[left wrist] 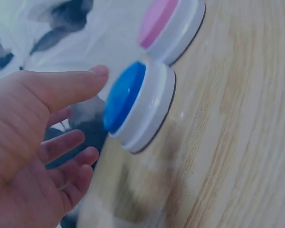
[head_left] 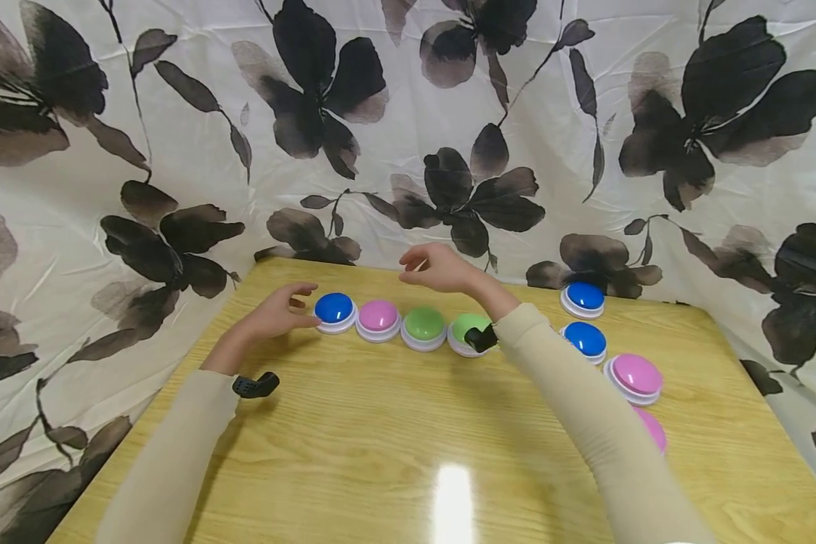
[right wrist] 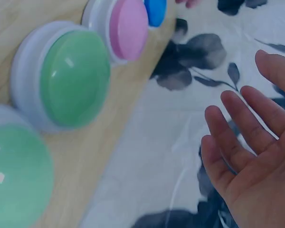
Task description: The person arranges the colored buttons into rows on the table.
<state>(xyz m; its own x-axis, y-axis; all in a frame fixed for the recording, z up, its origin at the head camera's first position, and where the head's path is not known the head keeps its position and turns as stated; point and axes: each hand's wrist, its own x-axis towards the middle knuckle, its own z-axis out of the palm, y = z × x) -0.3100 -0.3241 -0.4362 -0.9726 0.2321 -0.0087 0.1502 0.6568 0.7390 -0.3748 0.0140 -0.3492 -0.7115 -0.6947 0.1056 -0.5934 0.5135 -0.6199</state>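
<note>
A row of dome push buttons with white bases lies on the wooden table: a blue button [head_left: 334, 307] at the left end, then a pink button [head_left: 378, 316], a green button [head_left: 425, 324] and a second green button [head_left: 468, 329]. My left hand [head_left: 276, 311] is beside the blue button, its fingers loosely spread and holding nothing. In the left wrist view the thumb is close to the blue dome [left wrist: 126, 97]; whether it touches I cannot tell. My right hand [head_left: 440, 267] hovers behind the row, empty, its fingers [right wrist: 242, 128] relaxed and apart from the green domes.
At the right stand two blue buttons [head_left: 585, 295] and two pink buttons [head_left: 637, 374], the nearest partly hidden by my right sleeve [head_left: 585, 408]. Floral cloth [head_left: 394, 136] hangs along the table's back and sides. Bare wood [head_left: 353, 431] shows at the front.
</note>
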